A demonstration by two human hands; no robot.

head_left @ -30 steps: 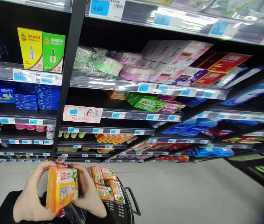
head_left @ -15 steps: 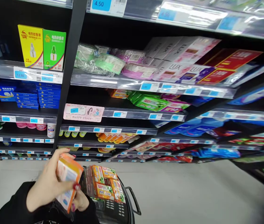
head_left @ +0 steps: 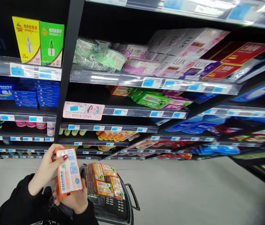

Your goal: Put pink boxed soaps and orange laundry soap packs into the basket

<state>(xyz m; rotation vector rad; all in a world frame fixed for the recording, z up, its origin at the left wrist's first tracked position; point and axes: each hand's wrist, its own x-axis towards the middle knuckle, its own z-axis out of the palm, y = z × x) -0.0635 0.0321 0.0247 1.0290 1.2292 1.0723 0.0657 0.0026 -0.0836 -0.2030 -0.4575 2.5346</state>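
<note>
An orange soap pack [head_left: 68,172] is held in both hands at the lower left, its printed back side facing me. My left hand [head_left: 44,170] grips its top and left edge, thumb across the upper corner. My right hand [head_left: 74,200] supports it from below, fingers curled under the bottom edge. Just right of the pack stands a black shopping basket [head_left: 118,209] holding several matching orange soap packs [head_left: 105,181].
Black store shelves [head_left: 146,82] with blue price tags fill the view. Yellow and green boxes [head_left: 38,40] stand upper left, white and red soap cartons [head_left: 193,59] upper right. Grey tiled floor [head_left: 181,190] spreads to the right of the basket.
The pack has been flipped from its orange front to its printed back. My left hand rose to the top edge and my right hand dropped underneath.
</note>
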